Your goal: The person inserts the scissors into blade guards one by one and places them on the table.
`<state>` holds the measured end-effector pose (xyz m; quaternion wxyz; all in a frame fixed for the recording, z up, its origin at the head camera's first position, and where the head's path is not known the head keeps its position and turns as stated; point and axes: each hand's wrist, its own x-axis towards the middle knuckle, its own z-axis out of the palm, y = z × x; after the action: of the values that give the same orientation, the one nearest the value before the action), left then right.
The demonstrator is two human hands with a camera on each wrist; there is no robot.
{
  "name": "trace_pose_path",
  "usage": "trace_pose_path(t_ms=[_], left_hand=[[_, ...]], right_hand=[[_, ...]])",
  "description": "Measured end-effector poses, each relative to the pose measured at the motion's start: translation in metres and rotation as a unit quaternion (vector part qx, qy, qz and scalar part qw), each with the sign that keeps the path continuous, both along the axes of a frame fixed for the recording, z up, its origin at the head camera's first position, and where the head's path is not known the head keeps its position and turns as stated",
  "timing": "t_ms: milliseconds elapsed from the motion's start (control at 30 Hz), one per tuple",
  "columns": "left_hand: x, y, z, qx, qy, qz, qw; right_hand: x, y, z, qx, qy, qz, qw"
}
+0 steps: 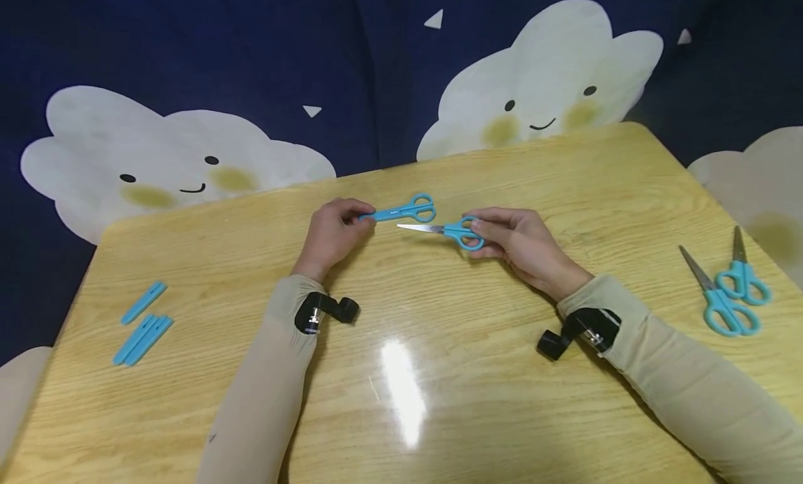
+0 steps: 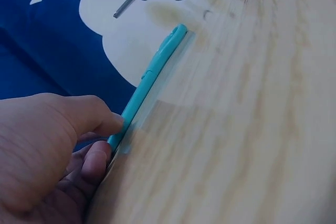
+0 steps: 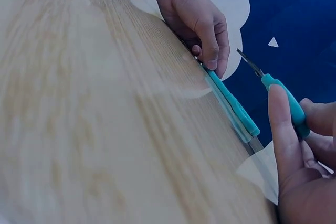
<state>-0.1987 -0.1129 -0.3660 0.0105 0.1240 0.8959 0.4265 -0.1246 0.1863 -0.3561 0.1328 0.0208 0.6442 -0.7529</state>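
Note:
My left hand (image 1: 332,234) pinches the blue sheath end of a pair of sheathed scissors (image 1: 401,210), whose handle loops point right. In the left wrist view these scissors (image 2: 152,80) lie along the tabletop, thumb and fingers at their near end. My right hand (image 1: 517,243) holds a second pair of scissors (image 1: 461,233) by its blue handles. Its bare metal blades point left, just in front of the sheathed pair. In the right wrist view the held scissors (image 3: 286,103) are raised off the table, between thumb and fingers.
Two unsheathed scissors (image 1: 730,313) with blue handles lie at the table's right side, blades pointing away. Several loose blue sheaths (image 1: 143,339) lie at the left. A dark blue curtain (image 1: 251,38) with cloud faces hangs behind the wooden table (image 1: 477,386).

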Motion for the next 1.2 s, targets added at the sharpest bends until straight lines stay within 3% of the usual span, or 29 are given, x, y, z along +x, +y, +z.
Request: trace_pose_path(t_ms=[433,800,1200], left_hand=[[0.005,-0.003,-0.005,-0.010,-0.014,0.021,0.9996],[0.008,-0.002,0.003,-0.020,-0.035,0.038,0.9984],[0.017,-0.013,0.018,-0.049,-0.017,0.009,0.9986]], right_hand=[[0.002,-0.003,-0.010,0.008,-0.002,0.002,1.000],[0.003,0.006,-0.012,0.004,0.011,0.005,1.000],[0.004,0.014,-0.013,-0.007,0.017,0.003,1.000]])
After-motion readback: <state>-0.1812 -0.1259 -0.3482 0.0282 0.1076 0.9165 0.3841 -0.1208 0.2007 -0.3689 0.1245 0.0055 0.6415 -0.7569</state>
